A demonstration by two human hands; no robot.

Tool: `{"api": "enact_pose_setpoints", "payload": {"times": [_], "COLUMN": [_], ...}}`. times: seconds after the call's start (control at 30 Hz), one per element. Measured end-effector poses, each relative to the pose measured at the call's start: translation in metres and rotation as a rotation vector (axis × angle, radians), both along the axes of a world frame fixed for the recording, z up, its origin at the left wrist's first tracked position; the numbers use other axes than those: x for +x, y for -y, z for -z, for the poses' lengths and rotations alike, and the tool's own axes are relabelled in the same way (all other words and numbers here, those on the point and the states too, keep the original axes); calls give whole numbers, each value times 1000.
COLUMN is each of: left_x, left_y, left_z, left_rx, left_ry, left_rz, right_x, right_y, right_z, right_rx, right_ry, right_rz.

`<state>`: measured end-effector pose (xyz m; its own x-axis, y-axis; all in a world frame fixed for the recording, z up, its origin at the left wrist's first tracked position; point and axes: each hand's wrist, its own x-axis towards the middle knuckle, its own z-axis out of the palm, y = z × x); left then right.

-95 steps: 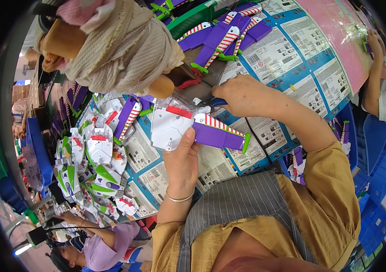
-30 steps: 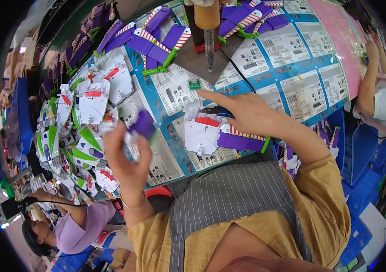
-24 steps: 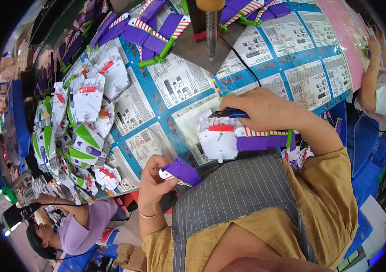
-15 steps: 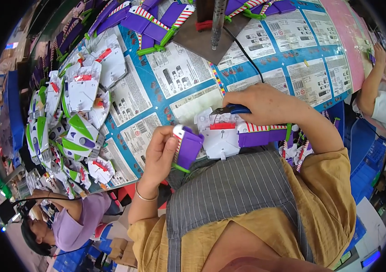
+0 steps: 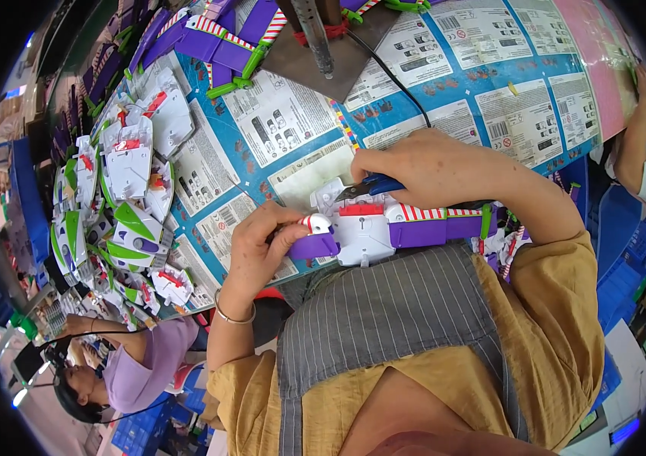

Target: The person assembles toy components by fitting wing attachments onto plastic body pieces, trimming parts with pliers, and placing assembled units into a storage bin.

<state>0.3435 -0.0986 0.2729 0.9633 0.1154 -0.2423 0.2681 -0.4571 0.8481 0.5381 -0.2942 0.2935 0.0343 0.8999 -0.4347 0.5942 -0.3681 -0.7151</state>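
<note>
Table (image 5: 292,121); left hand (image 5: 258,245) pinches purple wing (image 5: 314,246), likely light, stiff, best edge-held; right hand (image 5: 435,169) grips pliers (image 5: 383,183); white panel (image 5: 364,242) between.

Table covering (image 5: 482,79), blue, with white panels (image 5: 520,118): we record lines of small black print, barcodes (image 5: 494,129) and small red round signs (image 5: 507,142) near them. The lettering is too small for us to read.
</note>
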Motion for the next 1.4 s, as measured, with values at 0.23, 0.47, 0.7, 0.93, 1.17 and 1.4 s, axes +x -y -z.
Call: {"api": "enact_pose_setpoints", "payload": {"times": [0.23, 0.47, 0.7, 0.93, 1.17, 1.4], "left_x": [9, 15, 12, 5, 15, 14], "left_y": [-4, -6, 3, 6, 9, 12], "left_z": [1, -5, -13, 3, 4, -2], "left_rx": [59, 67, 129, 531, 411, 368], "left_ry": [28, 19, -93, 408, 226, 186], "left_rz": [117, 177, 79, -64, 187, 173], "right_x": [-2, -5, -6, -9, -11, -10], "right_y": [7, 7, 6, 17, 11, 12], "right_z": [14, 18, 10, 12, 9, 9], "right_rx": [108, 132, 59, 76, 13, 8], "right_ry": [-11, 26, 39, 48, 113, 102], "right_rz": [-1, 10, 25, 157, 104, 87]}}
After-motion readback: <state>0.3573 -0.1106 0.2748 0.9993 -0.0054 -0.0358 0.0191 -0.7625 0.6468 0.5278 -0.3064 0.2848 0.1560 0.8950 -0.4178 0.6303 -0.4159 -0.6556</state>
